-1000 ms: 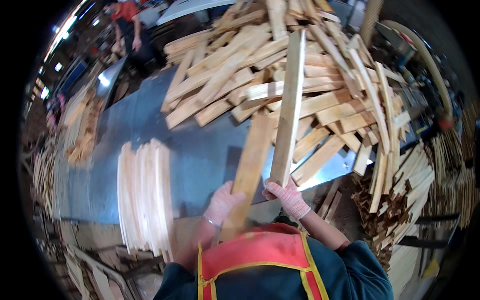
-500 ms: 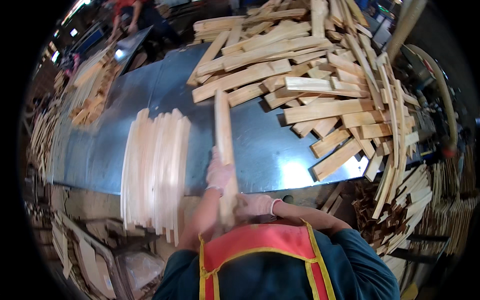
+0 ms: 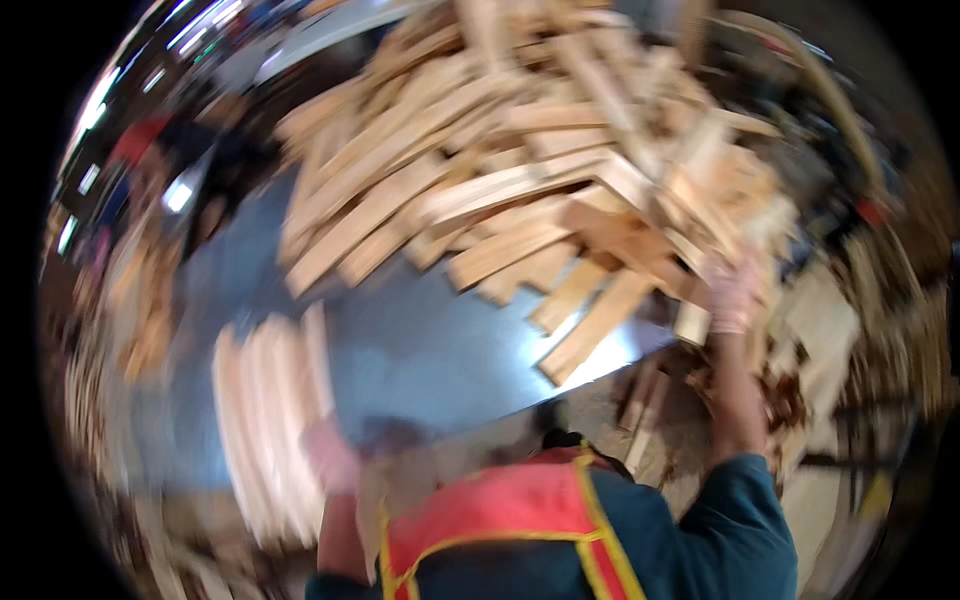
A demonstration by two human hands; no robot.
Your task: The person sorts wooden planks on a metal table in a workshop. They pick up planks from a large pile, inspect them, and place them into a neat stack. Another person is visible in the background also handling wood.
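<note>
Progress looks partial, we judge: a neat row of long, pale wooden planks (image 3: 268,430) lies side by side at the worktop's left, yet a big, jumbled heap of tan wooden planks (image 3: 515,250) is left. Our pink-gloved left hand (image 3: 332,458) is at the row's right edge, our pink-gloved right hand (image 3: 733,295) at the heap's; blur, so we can't tell either grip. Smooth blue-grey metal worktop (image 3: 425,335) gleaming here; beyond, we spot a red-topped co-worker (image 3: 140,143) and a pale, curved hose (image 3: 828,88).

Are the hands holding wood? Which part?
Too blurry to tell: pink-gloved left hand at the near end of a long pale wooden board; pink-gloved right hand at heaped tan wooden boards.
</note>
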